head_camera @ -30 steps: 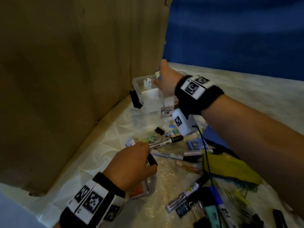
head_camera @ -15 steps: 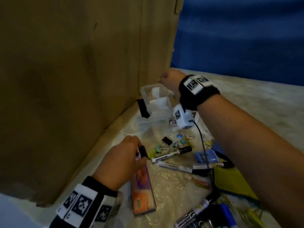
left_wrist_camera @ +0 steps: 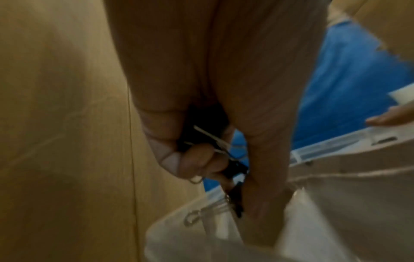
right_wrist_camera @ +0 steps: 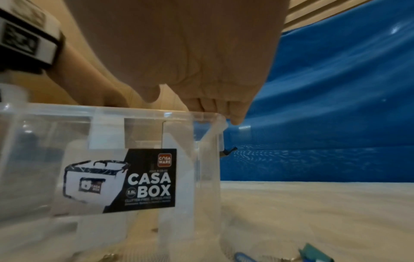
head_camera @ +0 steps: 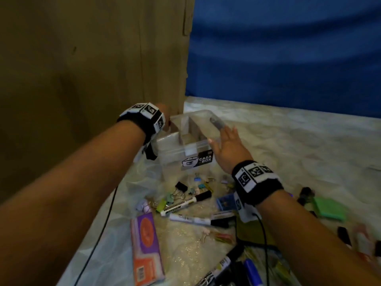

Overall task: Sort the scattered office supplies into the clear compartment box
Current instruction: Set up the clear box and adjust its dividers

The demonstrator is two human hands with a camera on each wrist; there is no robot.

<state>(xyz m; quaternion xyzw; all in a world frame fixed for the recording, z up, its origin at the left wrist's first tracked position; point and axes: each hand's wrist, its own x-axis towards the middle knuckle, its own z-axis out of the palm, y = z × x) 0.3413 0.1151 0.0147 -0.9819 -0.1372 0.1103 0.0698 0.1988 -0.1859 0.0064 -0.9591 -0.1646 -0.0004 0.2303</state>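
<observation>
Left hand (left_wrist_camera: 201,109) fingers curl round a bunch of black binder clips (left_wrist_camera: 226,159); wire handles stick out below the fist, one dangling clip reaches the box rim. Count unclear, blurred. In head view that hand is mostly hidden behind its wristband (head_camera: 144,118), only knuckles show against the cardboard wall (head_camera: 82,79).

Right hand (head_camera: 227,145) fingers straight and slightly spread, tips resting on the right rim of the clear compartment box (head_camera: 185,149); holding nothing. Right wrist view shows fingertips (right_wrist_camera: 235,115) on the rim corner, palm above the box label (right_wrist_camera: 143,179).

Box sits at the far left of the table (head_camera: 309,145), against the cardboard wall, dividers visible, contents hard to make out through the plastic.

Versus half a second ago: left hand was down at the clutter beside the orange-purple packet (head_camera: 147,246), now raised over the box's left rim. Right hand was at the box's far side, now on its right rim, wrist pulled nearer.

Both forearms reach forward, left arm angled up, right wrist low over the pile.

Still loose on the table: white markers (head_camera: 185,203), more binder clips (head_camera: 181,186), blue case (head_camera: 225,202), green pad (head_camera: 329,208). Bottom-right items cut off and blurred.
</observation>
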